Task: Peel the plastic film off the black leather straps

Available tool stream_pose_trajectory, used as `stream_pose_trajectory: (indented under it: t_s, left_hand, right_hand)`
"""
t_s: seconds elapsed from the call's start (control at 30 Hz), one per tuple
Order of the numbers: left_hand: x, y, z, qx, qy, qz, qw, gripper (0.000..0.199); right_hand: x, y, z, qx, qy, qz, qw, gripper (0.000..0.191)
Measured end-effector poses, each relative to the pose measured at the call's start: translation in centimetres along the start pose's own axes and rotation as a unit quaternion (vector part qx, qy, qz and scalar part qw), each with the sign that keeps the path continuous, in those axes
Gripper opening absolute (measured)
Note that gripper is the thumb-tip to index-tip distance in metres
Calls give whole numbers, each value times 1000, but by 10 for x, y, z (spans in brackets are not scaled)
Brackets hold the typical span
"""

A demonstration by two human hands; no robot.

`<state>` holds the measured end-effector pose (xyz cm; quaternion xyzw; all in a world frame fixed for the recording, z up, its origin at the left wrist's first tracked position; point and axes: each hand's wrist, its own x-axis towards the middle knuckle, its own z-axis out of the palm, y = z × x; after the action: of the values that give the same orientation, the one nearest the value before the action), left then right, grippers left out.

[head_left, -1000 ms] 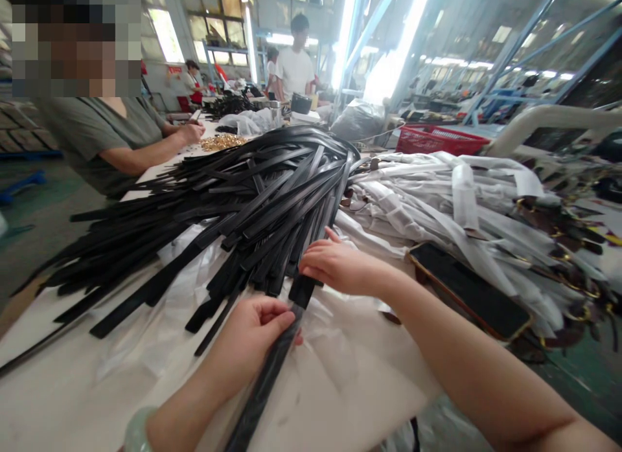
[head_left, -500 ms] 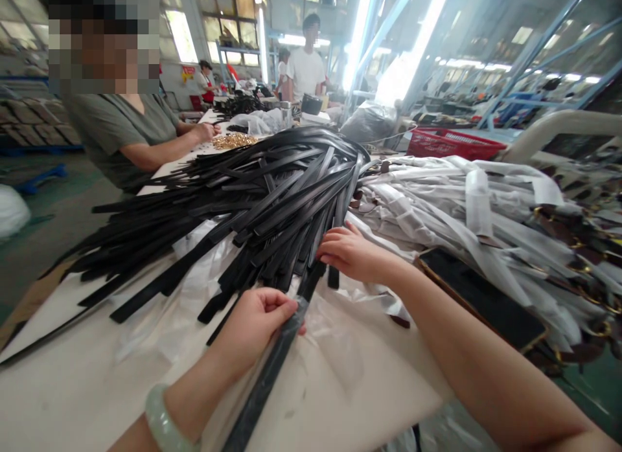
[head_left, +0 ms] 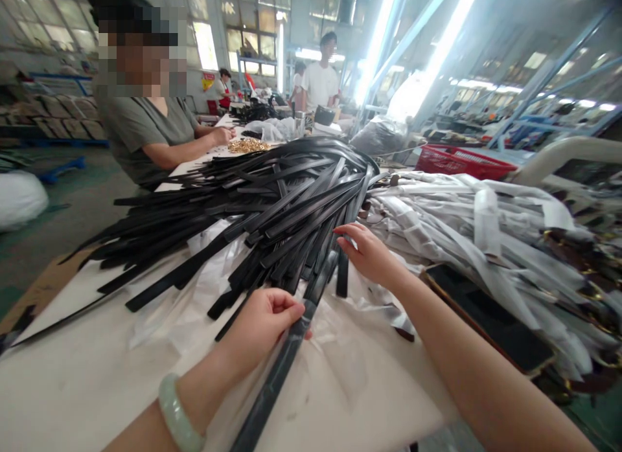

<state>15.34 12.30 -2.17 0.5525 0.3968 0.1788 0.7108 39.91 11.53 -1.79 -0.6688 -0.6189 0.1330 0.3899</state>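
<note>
The left grip (head_left: 262, 326) is clenching a long flat black strap (head_left: 279, 374), which is running down over the near edge of the white-topped bench (head_left: 359, 400). The right grip (head_left: 372, 254) is hovering open, fingers spread, just beside the near fringe of a heap of flat black straps (head_left: 272, 206) that is spreading across the bench. White-wrapped bundles of straps (head_left: 486, 232) are crowding in on the right, beside a black phone (head_left: 486, 316), while a co-worker in a grey shirt (head_left: 146, 138) is sitting along the far left edge.
</note>
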Motion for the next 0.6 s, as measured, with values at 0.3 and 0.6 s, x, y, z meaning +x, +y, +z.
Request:
stream_pose_trajectory:
  t_s: [0.3, 0.6]
  left_hand:
    - [2, 5, -9, 0, 30, 82, 996, 41]
    - [5, 0, -11, 34, 40, 76, 996, 42]
  right_hand:
    - [-6, -24, 24, 274, -54, 146, 949, 49]
    - [-19, -43, 34, 476, -172, 178, 844, 46]
